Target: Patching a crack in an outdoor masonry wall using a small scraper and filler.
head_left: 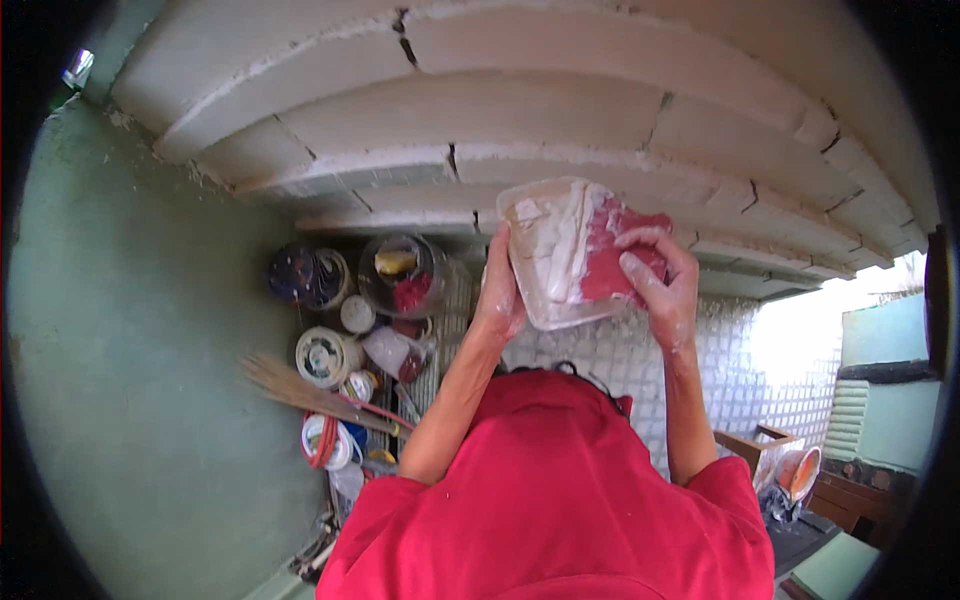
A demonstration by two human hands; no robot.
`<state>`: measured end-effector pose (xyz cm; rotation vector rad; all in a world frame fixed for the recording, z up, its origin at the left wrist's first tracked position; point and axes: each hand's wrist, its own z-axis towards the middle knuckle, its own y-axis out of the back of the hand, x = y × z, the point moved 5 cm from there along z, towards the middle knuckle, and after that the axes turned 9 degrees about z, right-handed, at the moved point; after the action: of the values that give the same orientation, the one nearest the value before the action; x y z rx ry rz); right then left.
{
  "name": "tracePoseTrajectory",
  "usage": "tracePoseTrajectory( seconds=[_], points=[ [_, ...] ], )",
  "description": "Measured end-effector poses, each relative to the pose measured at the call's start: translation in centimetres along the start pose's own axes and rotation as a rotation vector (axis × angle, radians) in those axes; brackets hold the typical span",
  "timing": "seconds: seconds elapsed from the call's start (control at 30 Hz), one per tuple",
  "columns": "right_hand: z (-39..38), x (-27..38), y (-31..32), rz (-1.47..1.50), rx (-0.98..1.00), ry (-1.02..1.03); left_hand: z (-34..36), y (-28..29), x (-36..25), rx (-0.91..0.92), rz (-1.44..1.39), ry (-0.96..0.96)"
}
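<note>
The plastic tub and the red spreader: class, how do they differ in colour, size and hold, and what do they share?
Colour: the plastic tub looks pale and translucent; the red spreader is red.
Size: the tub looks larger than the spreader.
Hold: the left hand grips the tub's side; the right hand holds the spreader.
Shared: both carry white paste.

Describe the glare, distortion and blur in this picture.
All in the head view: white glare washes out the right part of the pale tiled surface; fisheye distortion bows the cracked cream-coloured stepped surface into arcs; black vignetting fills the corners; the translucent rounded plastic tub shows no strong blur.
</note>
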<state>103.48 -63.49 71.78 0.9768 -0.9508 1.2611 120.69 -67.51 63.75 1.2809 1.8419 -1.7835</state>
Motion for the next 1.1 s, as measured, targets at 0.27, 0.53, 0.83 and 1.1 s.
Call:
tracePoseTrajectory(
  seconds=[0.27,0.53,0.83,1.1],
  points=[
    [0.3,3.8,-5.2,0.348,0.244,-0.051,0.2,3.5,-5.0,0.079,0.005,-0.018],
    [1.8,7.9,-8.2,-0.090,0.101,0.134,0.6,3.7,-9.1,0.166,0.062,-0.042],
    [12.2,11.5,-8.2,-0.307,-0.280,0.446,1.7,3.7,-11.1,0.170,0.065,-0.082],
    [19.4,11.2,-7.5,-0.497,-0.287,0.556,1.2,5.3,-11.0,0.114,0.060,-0.105]
  ],
)
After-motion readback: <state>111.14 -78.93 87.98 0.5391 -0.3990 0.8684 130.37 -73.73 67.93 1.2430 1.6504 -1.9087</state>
